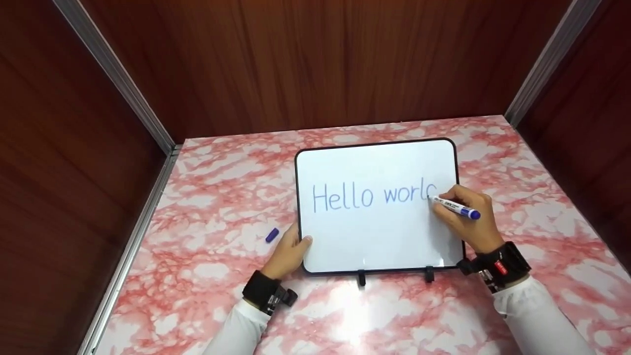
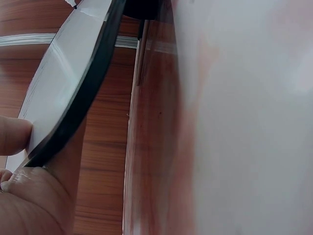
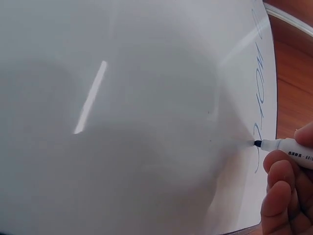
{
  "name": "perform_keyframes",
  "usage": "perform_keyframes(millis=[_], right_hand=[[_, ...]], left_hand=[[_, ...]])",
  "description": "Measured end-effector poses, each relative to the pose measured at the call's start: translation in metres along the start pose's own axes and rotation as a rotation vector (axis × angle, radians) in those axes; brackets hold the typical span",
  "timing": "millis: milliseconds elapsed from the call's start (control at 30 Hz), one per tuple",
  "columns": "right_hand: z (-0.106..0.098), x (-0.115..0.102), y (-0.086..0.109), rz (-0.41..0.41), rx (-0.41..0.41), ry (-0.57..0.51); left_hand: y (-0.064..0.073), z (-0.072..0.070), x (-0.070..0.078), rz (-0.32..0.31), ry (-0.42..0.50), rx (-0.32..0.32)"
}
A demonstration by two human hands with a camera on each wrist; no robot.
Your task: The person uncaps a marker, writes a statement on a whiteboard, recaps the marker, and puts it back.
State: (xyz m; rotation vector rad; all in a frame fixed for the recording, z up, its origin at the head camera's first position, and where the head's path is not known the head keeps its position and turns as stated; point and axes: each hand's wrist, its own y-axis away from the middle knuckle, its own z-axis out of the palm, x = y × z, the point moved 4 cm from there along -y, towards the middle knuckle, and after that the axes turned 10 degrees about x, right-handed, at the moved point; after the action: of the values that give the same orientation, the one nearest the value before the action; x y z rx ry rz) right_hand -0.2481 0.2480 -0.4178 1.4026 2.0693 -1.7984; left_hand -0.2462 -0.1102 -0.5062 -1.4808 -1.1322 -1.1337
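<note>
A whiteboard [image 1: 379, 236] with a black rim stands tilted on the table, bearing blue handwriting that reads "Hello worl" and a partial round letter. My left hand [image 1: 287, 254] grips its lower left edge; in the left wrist view the thumb [image 2: 14, 136] lies on the white face and the palm is behind the rim. My right hand [image 1: 471, 217] pinches a white marker [image 1: 453, 207] with a blue end. In the right wrist view, the marker's dark tip [image 3: 257, 143] touches the board by the last letter.
A blue marker cap [image 1: 272, 235] lies on the table left of the board. Two black feet [image 1: 362, 278] stick out under the board's lower edge. Red-and-white marbled tabletop [image 1: 212, 197] surrounds it, with dark wood panels [image 1: 320, 64] behind and at both sides.
</note>
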Motion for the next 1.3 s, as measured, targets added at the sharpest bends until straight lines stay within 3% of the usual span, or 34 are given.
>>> perform_keyframes(millis=[333,833,1067,1300], right_hand=[[-0.004,0.0,0.001,-0.007,-0.003,-0.003],[-0.007,0.003,0.003,0.028,0.019,-0.003],[-0.007,0.027,0.007,0.03,0.023,0.014],[-0.007,0.04,0.008,0.026,0.032,0.018]], left_hand=[[-0.001,0.001,-0.001,0.033,0.046,-0.021],[-0.001,0.001,-0.002,0.015,0.075,-0.012],[-0.001,0.001,-0.001,0.017,0.05,-0.004],[-0.001,0.002,-0.002,0.003,0.109,-0.015]])
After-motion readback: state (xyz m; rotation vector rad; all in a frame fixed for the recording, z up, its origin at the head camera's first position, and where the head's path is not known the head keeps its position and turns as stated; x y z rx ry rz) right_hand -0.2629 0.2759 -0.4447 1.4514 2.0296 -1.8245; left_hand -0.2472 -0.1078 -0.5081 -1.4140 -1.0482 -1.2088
